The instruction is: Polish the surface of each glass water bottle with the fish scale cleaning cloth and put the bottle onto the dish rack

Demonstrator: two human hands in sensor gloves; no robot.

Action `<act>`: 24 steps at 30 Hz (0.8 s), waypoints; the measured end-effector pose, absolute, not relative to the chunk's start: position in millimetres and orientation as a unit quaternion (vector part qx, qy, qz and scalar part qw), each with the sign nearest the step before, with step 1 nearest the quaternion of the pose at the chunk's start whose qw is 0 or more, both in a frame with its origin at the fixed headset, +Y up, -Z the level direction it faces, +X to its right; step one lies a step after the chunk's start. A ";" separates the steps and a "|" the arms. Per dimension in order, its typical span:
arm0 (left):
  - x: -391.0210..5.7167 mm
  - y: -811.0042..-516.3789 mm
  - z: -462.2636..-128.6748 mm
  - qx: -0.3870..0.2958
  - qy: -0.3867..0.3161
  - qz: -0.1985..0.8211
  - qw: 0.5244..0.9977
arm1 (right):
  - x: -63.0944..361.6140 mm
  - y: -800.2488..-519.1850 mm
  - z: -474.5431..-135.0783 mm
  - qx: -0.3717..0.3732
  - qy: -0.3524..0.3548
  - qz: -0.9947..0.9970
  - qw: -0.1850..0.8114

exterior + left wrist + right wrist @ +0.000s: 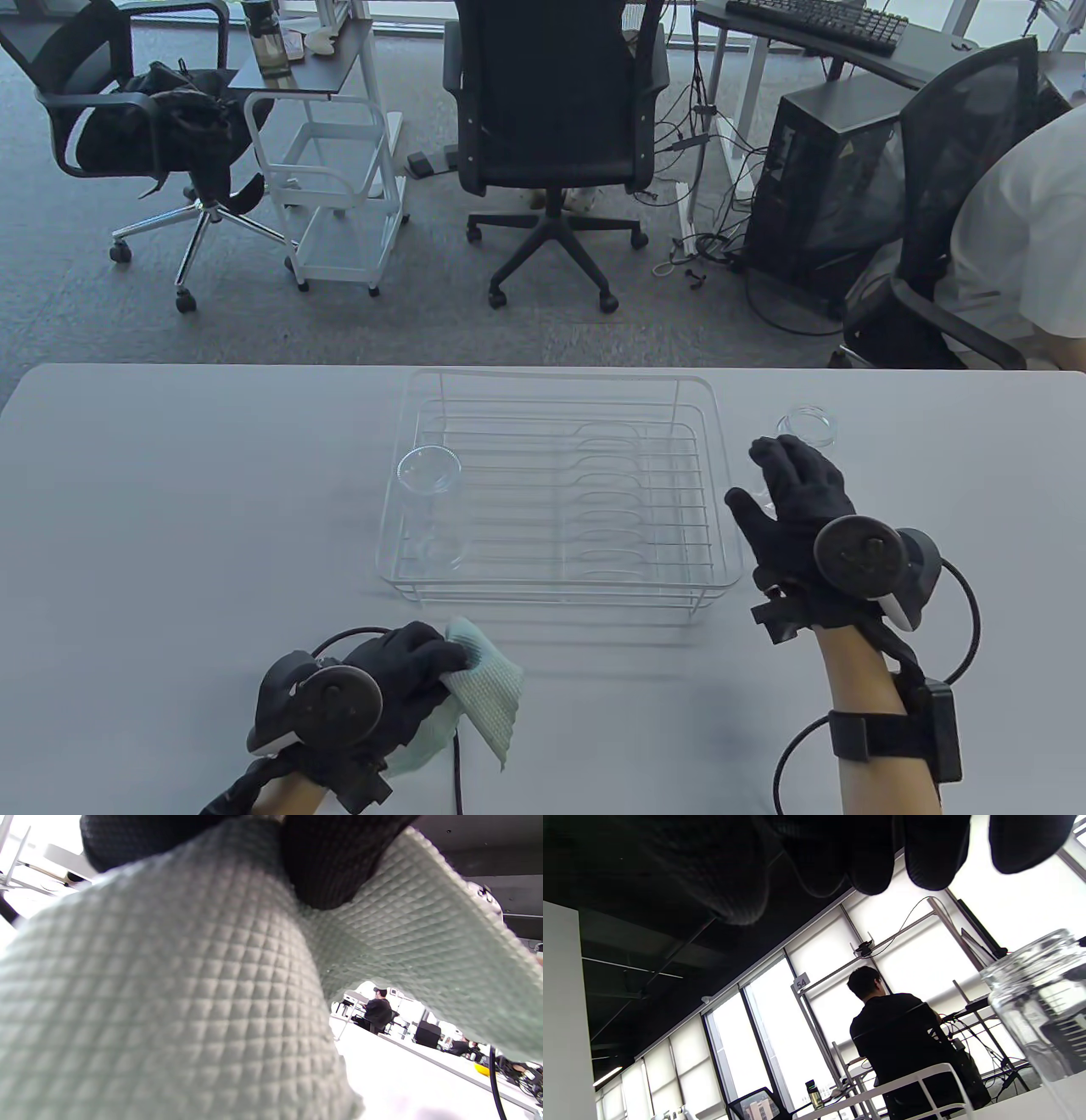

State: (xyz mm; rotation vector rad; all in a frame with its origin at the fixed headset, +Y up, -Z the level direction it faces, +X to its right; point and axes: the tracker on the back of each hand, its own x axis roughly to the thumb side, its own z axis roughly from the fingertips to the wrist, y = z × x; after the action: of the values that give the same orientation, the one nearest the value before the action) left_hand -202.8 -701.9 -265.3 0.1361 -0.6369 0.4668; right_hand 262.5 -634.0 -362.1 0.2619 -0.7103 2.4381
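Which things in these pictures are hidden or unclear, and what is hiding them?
- Table view: the lower part of the clear glass bottle on the table is behind the right hand; contact cannot be judged.
- Left wrist view: the pale green fish scale cloth covers most of the picture, hiding the white wire dish rack.
- Table view: the second clear glass bottle in the rack is transparent, so its outline is faint.

Pale green waffle-textured cloth (178,993), matt; clear glossy glass bottle (1043,1001); white wire rack (560,492); smooth matt counter (170,509).
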 end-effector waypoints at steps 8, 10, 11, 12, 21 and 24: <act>-207.1 -697.8 -265.0 0.104 -0.298 0.274 0.908 | 322.3 -679.4 -385.4 -0.050 -0.225 0.911 0.343; -208.6 -694.2 -263.5 0.119 -0.295 0.295 0.901 | 333.6 -694.1 -393.9 -0.080 -0.202 0.904 0.367; -209.5 -692.6 -262.8 0.124 -0.294 0.303 0.898 | 338.5 -702.1 -398.7 -0.090 -0.182 0.906 0.372; -210.4 -691.7 -262.3 0.126 -0.291 0.309 0.897 | 341.1 -707.6 -402.1 -0.092 -0.169 0.905 0.378; -212.9 -690.2 -257.5 0.163 -0.301 0.321 0.883 | 342.8 -744.5 -429.7 -0.100 -0.137 0.890 0.422; -212.3 -689.9 -256.3 0.165 -0.298 0.318 0.885 | 339.8 -750.5 -440.1 -0.098 -0.124 0.881 0.445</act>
State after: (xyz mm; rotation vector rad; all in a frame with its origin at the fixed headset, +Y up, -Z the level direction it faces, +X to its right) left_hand -212.3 -689.9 -256.3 0.3431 -0.6191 0.6611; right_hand 339.8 -750.5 -440.1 -0.2427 -0.3077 2.1840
